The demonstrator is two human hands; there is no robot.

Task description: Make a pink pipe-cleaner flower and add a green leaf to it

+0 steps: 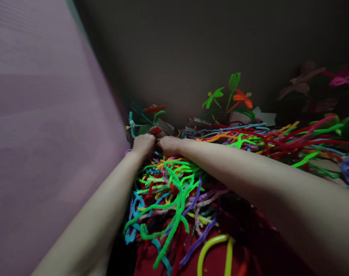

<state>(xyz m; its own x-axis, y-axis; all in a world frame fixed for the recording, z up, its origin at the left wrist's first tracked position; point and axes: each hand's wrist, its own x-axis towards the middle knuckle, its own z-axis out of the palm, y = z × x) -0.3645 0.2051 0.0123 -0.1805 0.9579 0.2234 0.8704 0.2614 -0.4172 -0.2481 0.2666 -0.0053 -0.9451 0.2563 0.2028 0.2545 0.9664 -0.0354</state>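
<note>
Both my arms reach forward over a tangled heap of coloured pipe cleaners (177, 184). My left hand (143, 146) is closed, knuckles up, at the far left end of the heap. Beside it my right hand (169, 145) is also closed, its fingers close to the left hand's. What the fingers grip is hidden behind them. Just beyond the hands is a small red-and-white piece (157, 131), perhaps a box or label. Over it stands a pipe-cleaner flower (154, 109) with orange petals, along with a light blue one (131, 124).
A pale pinkish surface (53, 134) rises on the left, and a dark wall (191, 50) stands behind. More pipe-cleaner flowers (241, 99) stand at the back right. Yellow loop-shaped handles (213, 245) lie on the red surface (217, 264) in front.
</note>
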